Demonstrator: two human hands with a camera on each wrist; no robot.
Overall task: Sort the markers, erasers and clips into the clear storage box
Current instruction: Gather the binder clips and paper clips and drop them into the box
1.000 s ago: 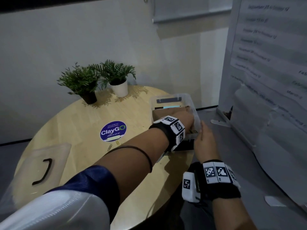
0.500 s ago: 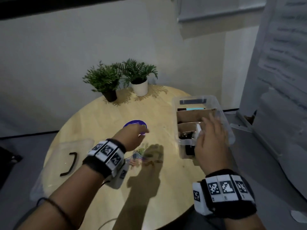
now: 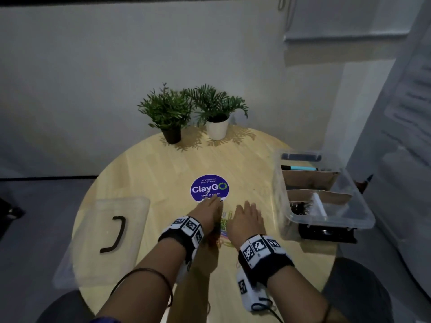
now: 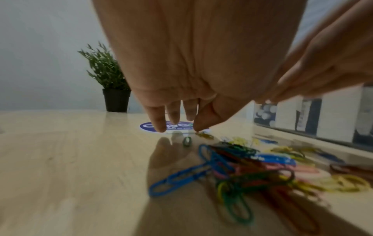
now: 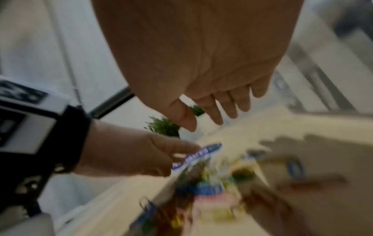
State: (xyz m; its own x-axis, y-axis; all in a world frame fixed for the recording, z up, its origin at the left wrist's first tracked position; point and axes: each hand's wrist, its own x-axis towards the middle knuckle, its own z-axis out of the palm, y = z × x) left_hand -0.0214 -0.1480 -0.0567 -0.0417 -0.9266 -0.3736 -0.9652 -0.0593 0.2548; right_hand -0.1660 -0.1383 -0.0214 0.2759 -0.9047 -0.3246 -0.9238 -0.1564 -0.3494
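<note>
A pile of coloured paper clips (image 4: 232, 167) lies on the round wooden table (image 3: 151, 173), partly hidden between my hands in the head view (image 3: 225, 223). My left hand (image 3: 215, 201) reaches down with straight fingers; its thumb tip touches a loose yellow clip (image 4: 204, 136). My right hand (image 3: 248, 206) hovers over the pile with fingers spread and holds nothing. The clear storage box (image 3: 363, 220) stands at the right, split by cardboard dividers. A marker (image 3: 300, 168) lies in its far part and black clips (image 3: 300, 207) in its near part.
The box's clear lid (image 3: 93, 259) with a black handle (image 3: 115, 234) lies at the table's left. Two potted plants (image 3: 171, 117) stand at the far edge. A blue round sticker (image 3: 209, 188) sits mid-table. A paper-covered board (image 3: 401, 113) stands on the right.
My left hand has come out of the box and across to the clip pile. The right hand has left the box's side and joined it over the pile.
</note>
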